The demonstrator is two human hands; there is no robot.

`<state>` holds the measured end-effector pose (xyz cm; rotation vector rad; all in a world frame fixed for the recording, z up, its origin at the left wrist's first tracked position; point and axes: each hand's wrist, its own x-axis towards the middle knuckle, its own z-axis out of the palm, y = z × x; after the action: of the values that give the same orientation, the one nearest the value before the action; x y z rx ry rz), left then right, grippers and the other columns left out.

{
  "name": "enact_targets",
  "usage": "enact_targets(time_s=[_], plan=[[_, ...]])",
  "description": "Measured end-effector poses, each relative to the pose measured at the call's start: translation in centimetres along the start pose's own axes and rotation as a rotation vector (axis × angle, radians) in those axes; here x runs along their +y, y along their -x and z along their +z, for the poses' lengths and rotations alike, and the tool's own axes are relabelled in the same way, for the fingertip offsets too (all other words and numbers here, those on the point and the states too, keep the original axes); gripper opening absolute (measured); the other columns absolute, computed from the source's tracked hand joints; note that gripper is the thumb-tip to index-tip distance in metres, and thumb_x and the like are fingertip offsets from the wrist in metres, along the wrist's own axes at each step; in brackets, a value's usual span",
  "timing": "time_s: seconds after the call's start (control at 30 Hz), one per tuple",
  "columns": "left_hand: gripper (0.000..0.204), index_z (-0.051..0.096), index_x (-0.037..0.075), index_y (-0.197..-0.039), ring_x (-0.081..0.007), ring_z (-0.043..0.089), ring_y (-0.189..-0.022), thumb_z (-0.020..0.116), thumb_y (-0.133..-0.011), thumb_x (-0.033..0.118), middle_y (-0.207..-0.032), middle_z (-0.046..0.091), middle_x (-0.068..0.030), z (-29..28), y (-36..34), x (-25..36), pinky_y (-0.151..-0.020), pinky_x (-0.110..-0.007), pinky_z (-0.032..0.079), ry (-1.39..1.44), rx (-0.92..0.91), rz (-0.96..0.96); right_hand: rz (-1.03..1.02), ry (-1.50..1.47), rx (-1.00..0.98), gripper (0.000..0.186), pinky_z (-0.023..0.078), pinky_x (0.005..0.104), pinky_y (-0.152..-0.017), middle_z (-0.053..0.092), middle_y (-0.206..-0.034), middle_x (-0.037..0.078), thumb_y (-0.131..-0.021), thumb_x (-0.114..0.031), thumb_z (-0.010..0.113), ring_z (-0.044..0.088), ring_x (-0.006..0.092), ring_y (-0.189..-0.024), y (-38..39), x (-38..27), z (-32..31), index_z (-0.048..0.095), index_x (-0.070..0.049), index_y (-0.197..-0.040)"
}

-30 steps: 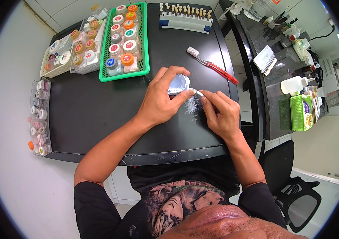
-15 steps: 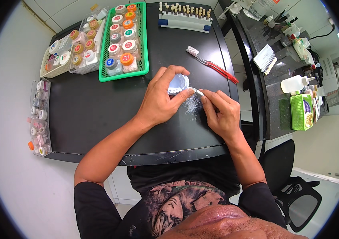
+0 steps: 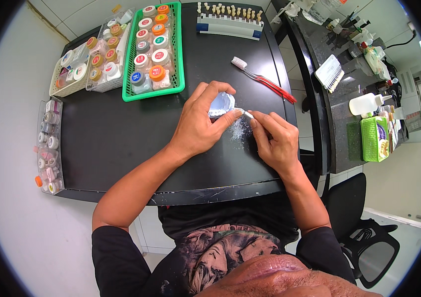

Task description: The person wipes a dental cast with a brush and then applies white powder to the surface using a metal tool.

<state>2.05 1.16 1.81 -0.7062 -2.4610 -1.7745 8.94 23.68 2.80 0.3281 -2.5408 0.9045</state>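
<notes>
My left hand is closed around a pale blue dental cast, with the thumb along its near edge. Much of the cast's left side is hidden behind the fingers. A slim pale tool is pinched between the thumb and fingers of my right hand. Its far end meets the cast's right side by my left thumb; its exact kind is too small to make out. Whitish shavings lie scattered on the black table just below the cast.
Red-handled toothbrushes lie to the right. A tooth shade guide stands at the back. Lidded jars fill a green basket, with more jar trays on the left. A side counter holds a white squeeze bottle and a small green basket.
Both hands keep almost the same place and grip. Any shift of the tool against the cast is too slight to make out.
</notes>
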Motion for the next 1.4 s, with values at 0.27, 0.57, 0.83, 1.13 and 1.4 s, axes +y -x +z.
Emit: enact_targets(time_s=[0.27,0.57,0.83,1.13,1.4], plan=[[0.04,0.073,0.011,-0.135,-0.0215,0.07,-0.101,0.093,-0.102,0.02,-0.118,0.071,-0.0078,0.0,-0.02,0.23,-0.088,-0.037,0.057,-0.039,0.007,0.031,0.009,-0.013,0.005,0.016,0.053,0.039,-0.057,0.067,-0.077,0.007,-0.103,-0.008,0.086,0.067,0.0224,-0.058,-0.03,0.03,-0.07,0.088,-0.005,-0.119],[0.046,0.071,0.007,-0.139,-0.022,0.072,-0.107,0.094,-0.1,0.017,-0.122,0.071,-0.0094,-0.03,0.14,0.34,-0.094,-0.037,0.059,0.003,0.009,0.0,0.023,-0.038,-0.019,0.015,0.053,0.0381,-0.058,0.068,-0.077,0.008,-0.102,-0.008,0.086,0.067,0.0216,-0.058,-0.1,-0.17,-0.22,0.089,-0.005,-0.117],[0.043,0.072,0.008,-0.137,-0.0223,0.072,-0.104,0.094,-0.101,0.019,-0.118,0.07,-0.0092,-0.08,0.05,0.37,-0.092,-0.037,0.058,-0.009,-0.004,0.009,0.023,-0.026,-0.015,0.015,0.053,0.0377,-0.058,0.068,-0.076,0.008,-0.102,-0.007,0.086,0.067,0.021,-0.058,-0.14,-0.17,-0.26,0.089,-0.005,-0.117],[0.043,0.072,0.01,-0.137,-0.0222,0.072,-0.104,0.094,-0.101,0.02,-0.118,0.07,-0.0087,0.07,0.12,0.3,-0.091,-0.037,0.058,-0.004,0.017,0.031,0.031,-0.044,-0.028,0.015,0.053,0.0368,-0.057,0.069,-0.076,0.008,-0.102,-0.006,0.086,0.067,0.02,-0.057,-0.14,-0.16,-0.37,0.089,-0.004,-0.117],[0.041,0.073,0.01,-0.135,-0.0237,0.072,-0.103,0.093,-0.101,0.02,-0.118,0.071,-0.0089,-0.04,0.14,0.19,-0.091,-0.038,0.058,-0.03,0.0,0.033,0.042,-0.045,-0.032,0.014,0.053,0.0369,-0.057,0.069,-0.076,0.008,-0.102,-0.006,0.086,0.067,0.0201,-0.057,-0.05,-0.11,-0.33,0.088,-0.004,-0.116]])
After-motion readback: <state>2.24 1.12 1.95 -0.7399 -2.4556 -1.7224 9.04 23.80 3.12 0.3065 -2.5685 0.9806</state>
